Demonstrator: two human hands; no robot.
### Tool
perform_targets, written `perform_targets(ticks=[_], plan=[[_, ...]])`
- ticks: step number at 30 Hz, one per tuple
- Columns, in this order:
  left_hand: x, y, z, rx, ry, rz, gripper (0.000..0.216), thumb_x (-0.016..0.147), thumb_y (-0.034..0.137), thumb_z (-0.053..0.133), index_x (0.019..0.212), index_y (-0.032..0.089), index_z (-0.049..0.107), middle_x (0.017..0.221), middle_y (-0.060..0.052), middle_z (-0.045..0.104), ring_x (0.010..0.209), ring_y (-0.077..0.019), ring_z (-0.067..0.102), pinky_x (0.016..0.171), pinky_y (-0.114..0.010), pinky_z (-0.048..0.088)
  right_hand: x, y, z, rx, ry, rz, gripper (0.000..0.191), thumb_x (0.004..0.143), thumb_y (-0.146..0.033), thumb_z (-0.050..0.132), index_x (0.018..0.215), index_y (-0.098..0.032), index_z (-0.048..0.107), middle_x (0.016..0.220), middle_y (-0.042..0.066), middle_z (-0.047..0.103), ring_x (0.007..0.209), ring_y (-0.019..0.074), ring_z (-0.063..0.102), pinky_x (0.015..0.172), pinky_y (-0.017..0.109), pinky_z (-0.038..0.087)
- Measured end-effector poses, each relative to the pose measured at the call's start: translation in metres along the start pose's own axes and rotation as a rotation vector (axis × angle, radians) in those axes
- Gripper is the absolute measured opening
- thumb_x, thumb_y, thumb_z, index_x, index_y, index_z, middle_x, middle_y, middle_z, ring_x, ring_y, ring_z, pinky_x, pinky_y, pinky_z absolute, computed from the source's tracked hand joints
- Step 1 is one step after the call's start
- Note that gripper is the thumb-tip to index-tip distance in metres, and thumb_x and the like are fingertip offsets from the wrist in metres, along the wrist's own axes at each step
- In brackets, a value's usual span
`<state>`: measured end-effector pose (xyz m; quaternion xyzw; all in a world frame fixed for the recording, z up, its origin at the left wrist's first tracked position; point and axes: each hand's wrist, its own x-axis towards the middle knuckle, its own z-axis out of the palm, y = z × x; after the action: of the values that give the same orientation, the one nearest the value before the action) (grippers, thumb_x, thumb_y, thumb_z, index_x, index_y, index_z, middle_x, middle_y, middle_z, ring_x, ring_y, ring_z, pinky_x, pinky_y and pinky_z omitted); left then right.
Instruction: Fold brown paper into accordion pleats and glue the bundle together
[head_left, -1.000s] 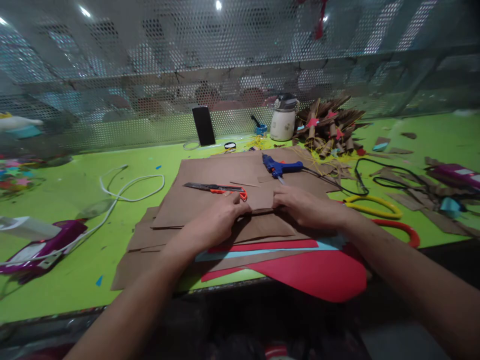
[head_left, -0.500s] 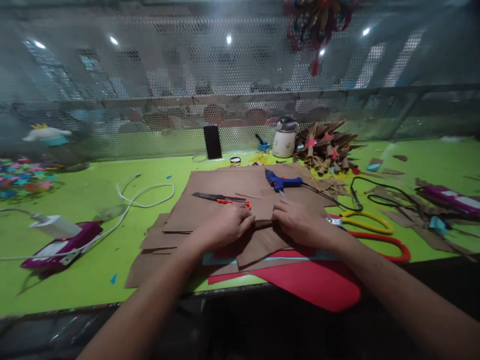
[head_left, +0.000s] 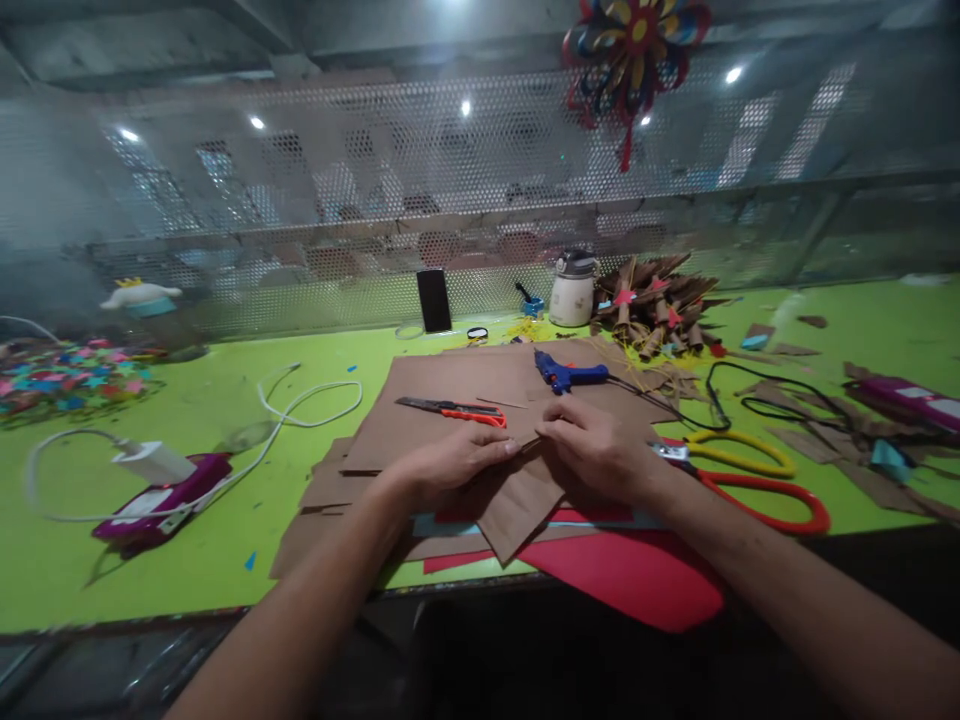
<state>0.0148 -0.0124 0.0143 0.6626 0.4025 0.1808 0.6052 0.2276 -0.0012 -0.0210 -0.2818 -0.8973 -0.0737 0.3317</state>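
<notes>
Between my hands is a piece of brown cardboard (head_left: 517, 510), one corner hanging toward the table's front edge. My left hand (head_left: 457, 462) closes on its left upper edge, thumb on top. The fingers of my right hand (head_left: 589, 445) pinch the same edge from the right. Under and behind them lies a stack of brown cardboard sheets (head_left: 442, 375). On the stack rest an orange utility knife (head_left: 457, 410), blade pointing left, and a blue glue gun (head_left: 570, 373). Large scissors with one yellow and one red handle (head_left: 772, 505) lie beside my right forearm.
Red paper (head_left: 622, 575) overhangs the front edge. Purple power strips (head_left: 169, 500) lie at both sides, with a white cable (head_left: 259, 455) on the left. A phone (head_left: 433, 300), a white bottle (head_left: 572, 290) and a pile of cardboard pieces (head_left: 660, 305) stand at the back.
The cardboard piece has turned, so its lower corner now points more straight toward me. My right fingers have curled tighter at its edge. The camera view has tilted up slightly.
</notes>
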Motion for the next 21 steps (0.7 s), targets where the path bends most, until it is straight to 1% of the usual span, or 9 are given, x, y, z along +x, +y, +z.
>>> perform_targets(ticks=[4, 8, 10, 12, 14, 16, 19, 21], plan=[[0.003, 0.000, 0.002, -0.078, 0.005, -0.026, 0.038, 0.076, 0.051, 0.054, 0.082, 0.014, 0.053, 0.066, 0.003, 0.044, 0.051, -0.0066, 0.034, 0.046, -0.019, 0.023, -0.001, 0.003, 0.003, 0.046, 0.056, 0.004, 0.018, 0.086, -0.012, 0.039, 0.088, -0.016, 0.057, 0.090, 0.009, 0.052, 0.078, 0.0157, 0.047, 0.070, 0.029, 0.043], [0.005, -0.003, 0.000, -0.051, 0.023, 0.011, 0.036, 0.076, 0.048, 0.054, 0.083, 0.013, 0.052, 0.067, 0.002, 0.047, 0.054, -0.0073, 0.039, 0.047, -0.019, 0.027, 0.000, 0.002, 0.002, 0.257, 0.097, 0.072, 0.019, 0.084, -0.012, 0.043, 0.096, -0.018, 0.056, 0.095, 0.009, 0.051, 0.082, 0.0154, 0.051, 0.071, 0.029, 0.046], [0.005, -0.004, -0.001, 0.020, 0.039, 0.020, 0.036, 0.077, 0.049, 0.053, 0.082, 0.013, 0.052, 0.065, 0.002, 0.047, 0.055, -0.0078, 0.040, 0.049, -0.019, 0.030, 0.003, 0.000, -0.004, 0.374, 0.080, 0.136, 0.020, 0.081, -0.013, 0.049, 0.099, -0.019, 0.056, 0.099, 0.008, 0.050, 0.085, 0.0155, 0.051, 0.072, 0.029, 0.046], [0.005, -0.003, -0.002, 0.111, 0.044, 0.035, 0.034, 0.080, 0.048, 0.049, 0.082, 0.014, 0.053, 0.064, 0.003, 0.047, 0.054, -0.0078, 0.040, 0.050, -0.019, 0.031, 0.005, -0.002, -0.012, 0.455, 0.028, 0.219, 0.029, 0.077, -0.016, 0.055, 0.106, -0.020, 0.054, 0.105, 0.008, 0.051, 0.088, 0.0157, 0.052, 0.074, 0.029, 0.046], [0.005, -0.001, -0.002, 0.227, 0.051, 0.088, 0.032, 0.083, 0.045, 0.045, 0.082, 0.014, 0.053, 0.066, 0.002, 0.048, 0.058, -0.0083, 0.042, 0.053, -0.019, 0.034, 0.007, -0.004, -0.019, 0.523, -0.039, 0.335, 0.037, 0.077, -0.020, 0.057, 0.114, -0.020, 0.051, 0.107, 0.007, 0.053, 0.087, 0.0151, 0.053, 0.073, 0.027, 0.046], [0.004, 0.001, -0.001, 0.370, 0.065, 0.161, 0.029, 0.085, 0.041, 0.043, 0.082, 0.014, 0.054, 0.071, 0.001, 0.051, 0.064, -0.0097, 0.045, 0.058, -0.020, 0.036, 0.008, -0.005, -0.022, 0.577, -0.097, 0.452, 0.036, 0.078, -0.027, 0.058, 0.112, -0.019, 0.054, 0.099, 0.005, 0.058, 0.079, 0.0135, 0.054, 0.066, 0.024, 0.045], [0.005, 0.002, 0.002, 0.542, 0.078, 0.253, 0.027, 0.088, 0.036, 0.040, 0.084, 0.014, 0.055, 0.077, -0.001, 0.056, 0.071, -0.0116, 0.050, 0.064, -0.022, 0.038, 0.008, -0.006, -0.020, 0.674, -0.167, 0.571, 0.028, 0.076, -0.037, 0.059, 0.094, -0.016, 0.063, 0.077, 0.002, 0.061, 0.066, 0.0114, 0.052, 0.056, 0.022, 0.040], [0.005, 0.002, 0.004, 0.611, 0.088, 0.301, 0.027, 0.089, 0.035, 0.037, 0.086, 0.014, 0.055, 0.078, -0.002, 0.058, 0.071, -0.0119, 0.052, 0.065, -0.023, 0.039, 0.008, -0.007, -0.017, 0.786, -0.190, 0.642, 0.026, 0.074, -0.039, 0.061, 0.084, -0.014, 0.063, 0.068, 0.001, 0.059, 0.061, 0.0105, 0.051, 0.052, 0.021, 0.038]])
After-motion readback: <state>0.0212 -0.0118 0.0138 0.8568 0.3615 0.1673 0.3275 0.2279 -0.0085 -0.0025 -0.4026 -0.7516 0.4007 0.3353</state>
